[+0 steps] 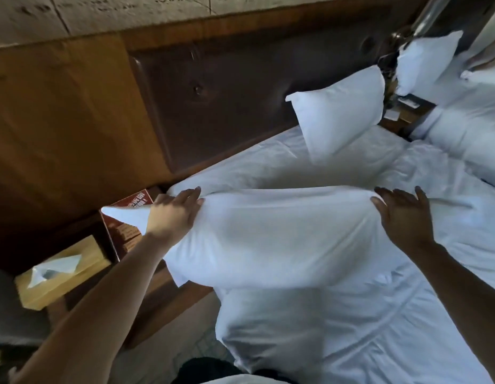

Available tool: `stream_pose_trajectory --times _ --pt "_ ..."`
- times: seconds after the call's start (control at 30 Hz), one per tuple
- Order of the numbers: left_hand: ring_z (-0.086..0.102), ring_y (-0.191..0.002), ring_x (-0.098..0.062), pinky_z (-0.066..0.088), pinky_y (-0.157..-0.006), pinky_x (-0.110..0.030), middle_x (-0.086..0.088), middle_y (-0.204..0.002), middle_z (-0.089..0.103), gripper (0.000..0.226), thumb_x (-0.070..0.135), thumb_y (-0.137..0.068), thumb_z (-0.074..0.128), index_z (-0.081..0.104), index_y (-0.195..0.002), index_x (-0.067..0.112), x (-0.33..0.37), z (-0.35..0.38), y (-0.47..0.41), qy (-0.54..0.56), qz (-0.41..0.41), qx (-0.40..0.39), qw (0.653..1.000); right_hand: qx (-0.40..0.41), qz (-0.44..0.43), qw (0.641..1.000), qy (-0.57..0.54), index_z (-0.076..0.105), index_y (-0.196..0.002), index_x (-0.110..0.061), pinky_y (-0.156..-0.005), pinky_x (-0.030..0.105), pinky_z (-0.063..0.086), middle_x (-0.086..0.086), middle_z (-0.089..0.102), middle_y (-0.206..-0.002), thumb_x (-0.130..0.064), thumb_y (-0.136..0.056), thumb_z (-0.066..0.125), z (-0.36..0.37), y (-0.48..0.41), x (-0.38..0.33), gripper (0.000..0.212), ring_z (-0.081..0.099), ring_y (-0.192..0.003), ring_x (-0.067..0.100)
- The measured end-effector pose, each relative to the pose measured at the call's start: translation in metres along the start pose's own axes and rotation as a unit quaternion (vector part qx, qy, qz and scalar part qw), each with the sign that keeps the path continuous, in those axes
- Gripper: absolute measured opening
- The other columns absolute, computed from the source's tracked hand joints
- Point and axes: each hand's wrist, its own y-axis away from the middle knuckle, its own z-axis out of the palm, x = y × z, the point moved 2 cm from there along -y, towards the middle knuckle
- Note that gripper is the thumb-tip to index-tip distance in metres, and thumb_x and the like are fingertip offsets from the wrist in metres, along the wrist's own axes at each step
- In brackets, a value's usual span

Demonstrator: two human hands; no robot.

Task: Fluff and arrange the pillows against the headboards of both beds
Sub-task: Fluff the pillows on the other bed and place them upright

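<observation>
Leaned over the near bed. Held the near pillow just above it by both ends: left end clutched in the left hand, right end pinched in the right hand. Had its long axis crosswise, roughly parallel to the headboard ahead, both hands equally close. Probably called for a forward push, left of the propped pillow.
</observation>
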Motion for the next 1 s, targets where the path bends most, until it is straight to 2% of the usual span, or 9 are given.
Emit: stream_pose_trajectory --times 0.17,0.33,0.47,0.6,0.73,0.8,0.87,0.93,1.0 --pt "0.071 -0.079 -0.04 0.055 -0.076 -0.045 -0.009 -0.112 0.076 0.053 0.041 -0.11 0.031 0.071 -0.126 0.011 -0.01 0.017 -0.03 -0.014 -0.04 -0.008 0.999 -0.013 -0.013 1.0 -0.002 0.07 -0.119 -0.007 -0.107 0.058 0.037 0.02 0.075 -0.097 -0.036 -0.111 0.035 0.059 -0.081 0.008 0.046 0.068 -0.093 0.04" --pt "0.07 -0.065 -0.037 0.053 -0.068 -0.038 -0.009 -0.097 0.078 0.035 0.031 -0.101 0.05 0.077 -0.111 0.011 -0.019 0.029 -0.086 -0.04 -0.061 0.011 0.997 -0.036 -0.027 0.999 -0.008 0.071 -0.12 -0.008 -0.111 0.057 0.031 0.02 0.075 -0.1 -0.041 -0.109 0.019 0.103 -0.18 0.012 0.063 0.066 -0.096 0.042" --pt "0.062 -0.054 -0.041 0.051 -0.06 -0.038 -0.01 -0.08 0.074 0.033 0.031 -0.1 0.05 0.077 -0.096 0.014 -0.032 0.061 -0.134 -0.031 -0.095 -0.014 0.995 -0.081 -0.014 0.997 -0.014 0.071 -0.122 -0.011 -0.113 0.056 0.027 0.016 0.075 -0.106 -0.051 -0.107 0.005 0.152 -0.251 0.011 0.078 0.064 -0.104 0.041" --pt "0.061 -0.054 -0.042 0.053 -0.058 -0.04 -0.011 -0.071 0.07 0.026 0.027 -0.098 0.053 0.074 -0.086 0.015 -0.049 0.103 -0.185 -0.015 -0.127 -0.033 0.991 -0.126 0.0 0.992 -0.009 0.071 -0.122 -0.011 -0.112 0.059 0.028 0.018 0.075 -0.104 -0.054 -0.107 0.01 0.222 -0.319 0.002 0.076 0.062 -0.107 0.044" --pt "0.065 -0.058 -0.041 0.055 -0.064 -0.041 -0.011 -0.078 0.074 0.031 0.028 -0.098 0.05 0.078 -0.101 0.015 -0.068 0.161 -0.227 -0.041 -0.167 -0.06 0.983 -0.219 0.023 0.975 0.012 0.069 -0.129 -0.021 -0.113 0.065 0.018 0.019 0.06 -0.133 -0.046 -0.105 0.027 0.296 -0.38 -0.024 0.054 0.048 -0.126 0.044" --pt "0.071 -0.074 -0.042 0.054 -0.081 -0.047 -0.012 -0.096 0.077 0.037 0.029 -0.103 0.042 0.073 -0.12 0.018 -0.081 0.197 -0.238 -0.042 -0.237 -0.112 0.964 -0.272 0.07 0.96 0.004 0.054 -0.144 -0.028 -0.116 0.067 0.013 0.019 0.044 -0.148 -0.037 -0.103 0.035 0.332 -0.402 -0.042 0.045 0.038 -0.136 0.041" --pt "0.064 -0.117 -0.042 0.037 -0.108 -0.053 -0.01 -0.14 0.062 0.048 0.04 -0.106 0.035 0.052 -0.147 0.022 -0.097 0.234 -0.242 -0.035 -0.313 -0.181 0.932 -0.343 0.09 0.935 -0.002 0.031 -0.155 -0.033 -0.118 0.064 0.011 0.016 0.029 -0.159 -0.039 -0.105 0.033 0.366 -0.411 -0.063 0.051 0.029 -0.145 0.038" --pt "0.035 -0.148 -0.036 0.005 -0.123 -0.051 -0.006 -0.164 0.035 0.059 0.049 -0.105 0.03 0.035 -0.157 0.022 -0.106 0.258 -0.248 -0.043 -0.29 -0.2 0.935 -0.401 0.086 0.911 -0.041 0.024 -0.158 -0.031 -0.12 0.059 0.016 0.016 0.023 -0.162 -0.049 -0.105 0.03 0.393 -0.408 -0.083 0.056 0.026 -0.147 0.036" --pt "0.028 -0.152 -0.035 -0.006 -0.123 -0.047 -0.008 -0.165 0.031 0.063 0.053 -0.101 0.032 0.036 -0.156 0.023 -0.11 0.273 -0.264 -0.046 -0.239 -0.174 0.954 -0.42 0.089 0.898 -0.098 0.019 -0.16 -0.031 -0.12 0.057 0.018 0.017 0.015 -0.165 -0.054 -0.104 0.032 0.415 -0.403 -0.102 0.062 0.02 -0.15 0.036"
